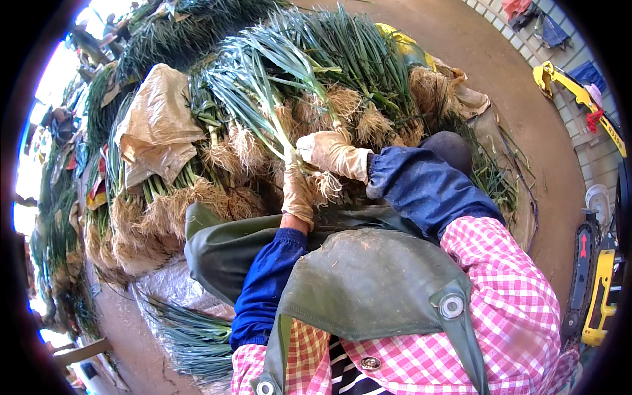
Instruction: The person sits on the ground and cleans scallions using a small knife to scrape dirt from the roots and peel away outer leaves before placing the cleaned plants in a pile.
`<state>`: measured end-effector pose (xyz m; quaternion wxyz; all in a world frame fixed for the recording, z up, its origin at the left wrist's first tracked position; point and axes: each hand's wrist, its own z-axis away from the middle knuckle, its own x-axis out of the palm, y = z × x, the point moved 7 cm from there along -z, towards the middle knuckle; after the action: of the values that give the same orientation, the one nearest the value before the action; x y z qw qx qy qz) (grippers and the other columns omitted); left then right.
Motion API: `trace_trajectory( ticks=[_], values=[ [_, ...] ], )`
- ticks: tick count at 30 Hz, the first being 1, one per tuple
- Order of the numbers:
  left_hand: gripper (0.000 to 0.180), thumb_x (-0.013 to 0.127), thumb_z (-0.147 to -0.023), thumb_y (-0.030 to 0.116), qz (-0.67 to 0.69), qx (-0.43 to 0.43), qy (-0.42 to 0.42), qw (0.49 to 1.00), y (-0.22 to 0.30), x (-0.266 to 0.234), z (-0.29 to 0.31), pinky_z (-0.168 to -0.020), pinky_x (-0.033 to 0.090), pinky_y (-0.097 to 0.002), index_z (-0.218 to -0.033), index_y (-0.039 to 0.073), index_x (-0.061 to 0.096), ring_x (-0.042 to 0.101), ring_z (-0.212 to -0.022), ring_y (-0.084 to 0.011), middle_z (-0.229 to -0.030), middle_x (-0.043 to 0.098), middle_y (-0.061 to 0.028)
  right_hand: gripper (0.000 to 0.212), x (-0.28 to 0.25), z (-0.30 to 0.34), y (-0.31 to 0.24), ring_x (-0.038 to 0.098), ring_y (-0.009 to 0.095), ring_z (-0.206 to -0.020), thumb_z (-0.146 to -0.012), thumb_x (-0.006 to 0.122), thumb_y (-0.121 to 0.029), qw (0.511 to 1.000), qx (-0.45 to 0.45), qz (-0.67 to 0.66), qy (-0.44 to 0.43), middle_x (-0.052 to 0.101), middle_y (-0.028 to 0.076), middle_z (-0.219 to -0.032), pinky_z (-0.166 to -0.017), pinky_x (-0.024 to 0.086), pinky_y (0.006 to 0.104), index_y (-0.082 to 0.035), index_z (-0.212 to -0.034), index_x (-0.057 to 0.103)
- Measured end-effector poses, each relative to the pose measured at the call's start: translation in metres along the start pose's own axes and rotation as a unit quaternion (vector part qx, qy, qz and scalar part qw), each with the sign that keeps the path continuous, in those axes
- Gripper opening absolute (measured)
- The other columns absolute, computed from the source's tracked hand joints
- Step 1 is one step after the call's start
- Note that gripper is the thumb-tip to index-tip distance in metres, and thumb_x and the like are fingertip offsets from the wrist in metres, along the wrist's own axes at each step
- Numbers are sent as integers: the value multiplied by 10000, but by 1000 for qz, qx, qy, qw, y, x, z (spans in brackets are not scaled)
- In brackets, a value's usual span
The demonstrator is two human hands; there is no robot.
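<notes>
Both my hands wear cream gloves and meet over the lower end of a leek (281, 135) with a pale stem and long green leaves. My left hand (297, 191) is closed around its base from below. At its upper right my right hand (327, 153) is closed, fingers bent at the stem; whether it pinches the leek or a peeled piece of it cannot be made out. Pale stringy roots (327, 187) hang out below the right hand. Just beyond lies a heap of leeks (359, 59), their brown root tufts (374, 125) toward me.
More leeks with bushy roots (155, 220) lie to the left, under a tan plastic sheet (158, 118). Green leaves (191, 332) rest on clear plastic at lower left. A yellow machine arm (579, 95) and a yellow frame (598, 303) stand along the right, by a tiled wall.
</notes>
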<state>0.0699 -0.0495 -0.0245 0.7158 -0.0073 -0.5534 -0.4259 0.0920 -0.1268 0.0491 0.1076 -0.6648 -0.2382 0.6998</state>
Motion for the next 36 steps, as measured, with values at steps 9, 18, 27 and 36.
trace_trajectory(
  ticks=[9,18,27,36],
  values=[
    [300,595,-877,167,-1,6,-4,1000,20,11,0,-786,536,-349,-1080,-54,591,637,-884,-271,-1007,648,-187,209,28,33,3,641,325,-709,-782,609,-281,968,-135,121,-174,633,129,-724,-576,494,412,-81,-844,619],
    [393,566,-843,74,24,-17,-85,996,15,17,-9,-702,495,-283,-1223,-27,545,598,-736,-211,-856,624,-135,369,-65,24,108,634,266,-727,-886,533,-422,979,158,121,53,646,93,-773,-592,475,355,-66,-892,629],
    [252,653,-854,192,16,-48,-83,995,-1,12,-12,-618,541,-313,-1042,26,623,626,-697,-191,-875,638,-76,262,-4,9,27,622,204,-662,-846,606,-224,966,-181,-182,-39,632,76,-728,-560,507,325,-14,-1003,599],
    [241,647,-850,144,-109,9,2,994,2,3,0,-570,544,-302,-1029,-17,628,633,-615,-208,-740,651,-135,384,-91,-30,22,632,277,-730,-826,581,-389,978,31,42,201,646,167,-829,-661,484,384,-17,-905,637]
  ],
)
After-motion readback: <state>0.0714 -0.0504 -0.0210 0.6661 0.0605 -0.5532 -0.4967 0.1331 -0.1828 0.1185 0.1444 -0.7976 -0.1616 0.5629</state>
